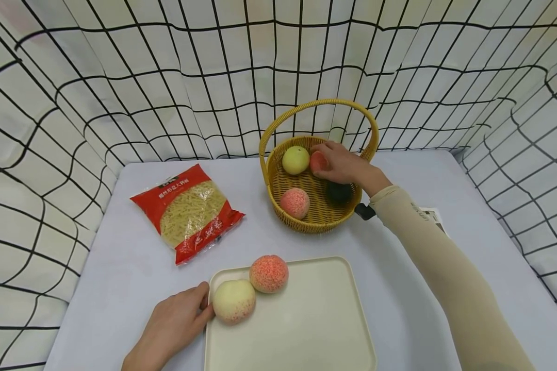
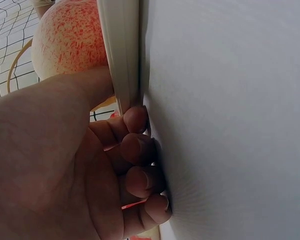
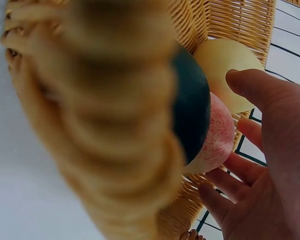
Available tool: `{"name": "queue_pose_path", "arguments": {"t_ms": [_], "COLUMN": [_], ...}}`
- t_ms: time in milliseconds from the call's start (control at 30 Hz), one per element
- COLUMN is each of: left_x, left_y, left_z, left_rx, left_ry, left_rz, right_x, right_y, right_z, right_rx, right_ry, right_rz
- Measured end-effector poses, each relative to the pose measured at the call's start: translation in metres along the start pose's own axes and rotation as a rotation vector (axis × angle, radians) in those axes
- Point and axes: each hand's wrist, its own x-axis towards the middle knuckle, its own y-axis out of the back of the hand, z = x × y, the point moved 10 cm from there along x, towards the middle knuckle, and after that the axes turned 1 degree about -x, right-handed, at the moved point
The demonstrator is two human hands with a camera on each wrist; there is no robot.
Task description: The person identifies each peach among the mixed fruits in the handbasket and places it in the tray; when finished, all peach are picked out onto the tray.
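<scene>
My left hand [image 1: 178, 317] pinches the left rim of a cream tray [image 1: 301, 330]. In the left wrist view its thumb lies over the rim [image 2: 121, 50], with curled fingertips below at the tablecloth. Two peaches are on the tray: a pale one [image 1: 234, 301] beside the left thumb and a redder one [image 1: 269, 273] at the back edge. My right hand [image 1: 339, 164] reaches into a wicker basket [image 1: 315, 226], fingers around a red-pink peach [image 1: 318, 161]. A dark green fruit [image 3: 192, 107] partly covers this peach in the right wrist view.
Beside the held peach sits a yellow-green fruit [image 1: 295, 159]; a speckled pink peach [image 1: 295, 203] lies at the basket's front. The basket's handle [image 1: 320, 103] arches overhead. A red pasta bag [image 1: 190, 214] lies left. Partly behind the right sleeve is a printed item [image 1: 432, 216].
</scene>
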Motion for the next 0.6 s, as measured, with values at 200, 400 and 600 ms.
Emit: {"name": "queue_pose_path", "arguments": {"t_ms": [200,400,600], "left_x": [0.0002,-0.0007,-0.0001], "left_y": [0.0,0.0002,0.0005], "left_z": [0.0,-0.0004,-0.0002], "left_rx": [0.005,0.001,0.001], "left_ry": [0.001,0.004,0.002], "left_rz": [0.004,0.001,0.002], "right_x": [0.0007,0.0012,0.0025], "right_y": [-0.0013,-0.0044,-0.0056], "right_z": [-0.0005,-0.0009,-0.0018], "right_rx": [-0.013,-0.04,-0.054], "right_ry": [0.022,0.036,0.049], "right_rz": [0.007,0.005,0.026]}}
